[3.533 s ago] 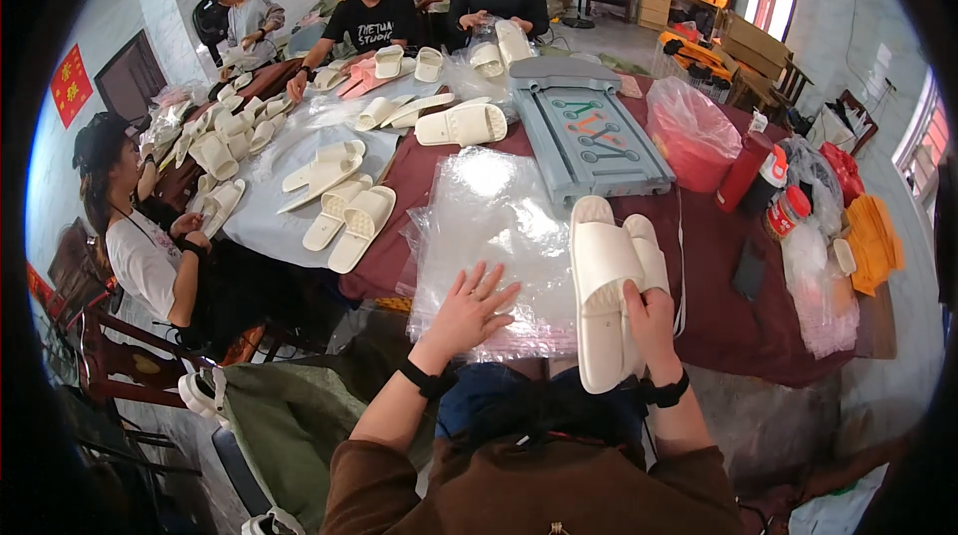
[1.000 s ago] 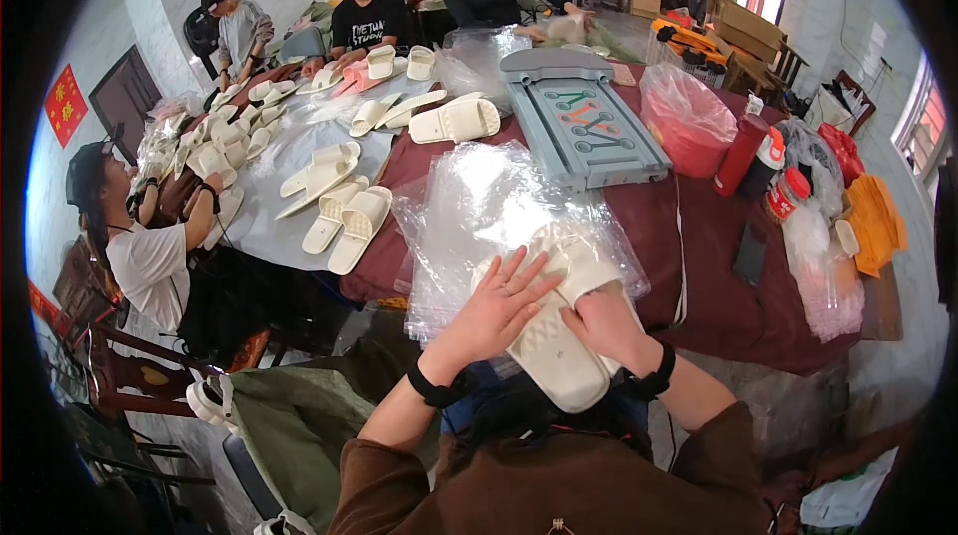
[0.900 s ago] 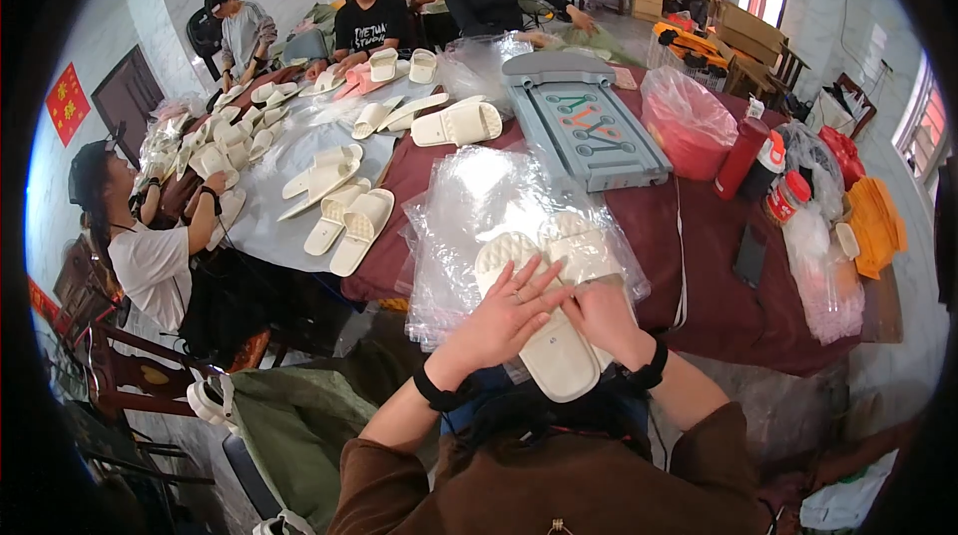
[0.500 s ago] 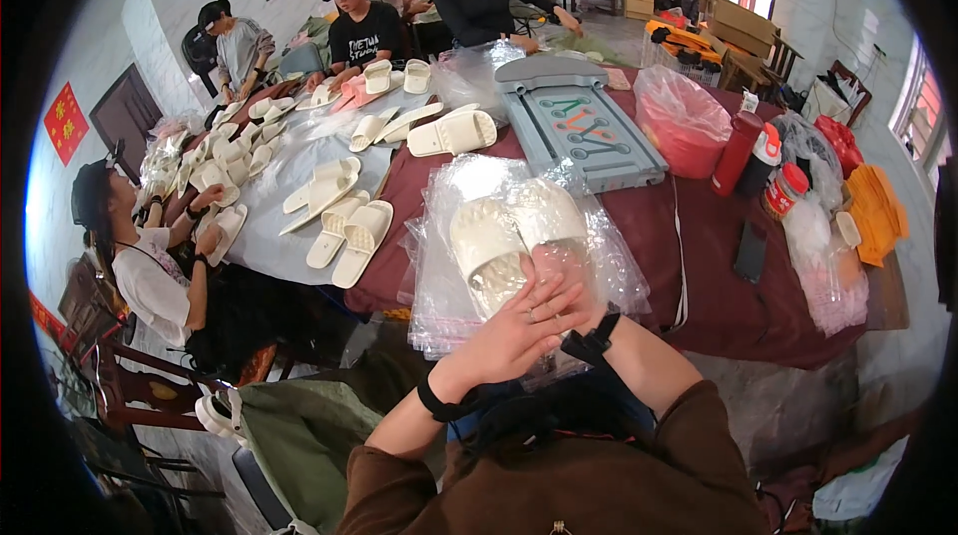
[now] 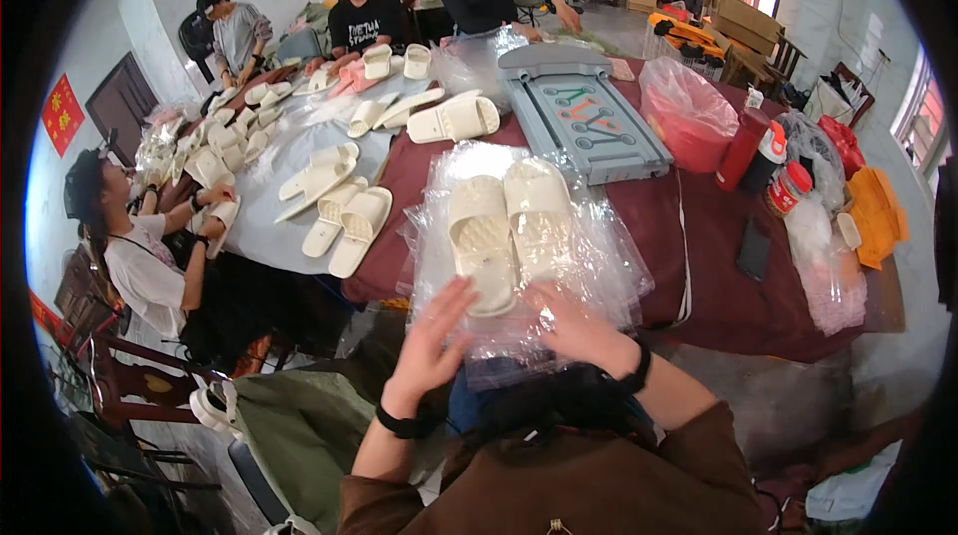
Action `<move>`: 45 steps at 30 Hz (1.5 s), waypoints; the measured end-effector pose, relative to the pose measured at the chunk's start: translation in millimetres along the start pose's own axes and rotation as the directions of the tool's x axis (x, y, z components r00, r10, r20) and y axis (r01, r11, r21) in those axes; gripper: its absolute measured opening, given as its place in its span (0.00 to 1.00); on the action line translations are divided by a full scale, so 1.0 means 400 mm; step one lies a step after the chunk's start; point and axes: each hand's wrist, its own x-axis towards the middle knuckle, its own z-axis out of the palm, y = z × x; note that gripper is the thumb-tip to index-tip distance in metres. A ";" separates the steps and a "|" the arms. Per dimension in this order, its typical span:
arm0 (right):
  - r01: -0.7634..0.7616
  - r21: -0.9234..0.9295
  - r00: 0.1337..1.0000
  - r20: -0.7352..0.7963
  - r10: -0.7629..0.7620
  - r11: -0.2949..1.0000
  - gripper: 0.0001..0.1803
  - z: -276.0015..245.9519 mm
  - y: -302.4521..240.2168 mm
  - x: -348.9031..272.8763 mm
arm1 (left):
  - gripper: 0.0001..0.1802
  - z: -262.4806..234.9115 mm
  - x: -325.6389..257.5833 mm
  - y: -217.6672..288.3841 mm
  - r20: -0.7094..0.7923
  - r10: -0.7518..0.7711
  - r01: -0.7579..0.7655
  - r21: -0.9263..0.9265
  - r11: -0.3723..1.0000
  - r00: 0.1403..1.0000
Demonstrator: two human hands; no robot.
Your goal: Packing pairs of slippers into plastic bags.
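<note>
A pair of cream slippers lies on a pile of clear plastic bags at the table's near edge, toes pointing away from me. The left slipper sits a little nearer than the right slipper. Glare hides whether film covers them. My left hand is open beside the left slipper's heel, fingers apart. Over the bags at the right slipper's heel, my right hand has its fingers stretched forward, gripping nothing that I can see; its fingertips are slightly blurred.
More cream slippers spread over the grey sheet to the left. Beyond the bags lies a grey plastic board. A red lined bucket, bottles, a jar and a phone stand or lie rightward. Co-workers sit left and far.
My hands, crossed over the slippers before, have drawn apart and back toward me. My right hand has come out of the right slipper, and the pair now lies straighter and uncovered by hands.
</note>
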 end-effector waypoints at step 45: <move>-0.200 -0.410 0.873 -0.486 -0.028 0.890 0.14 -0.072 0.017 -0.069 | 0.11 0.130 -0.061 -0.167 -0.274 -0.735 0.549 -0.518 0.656 0.621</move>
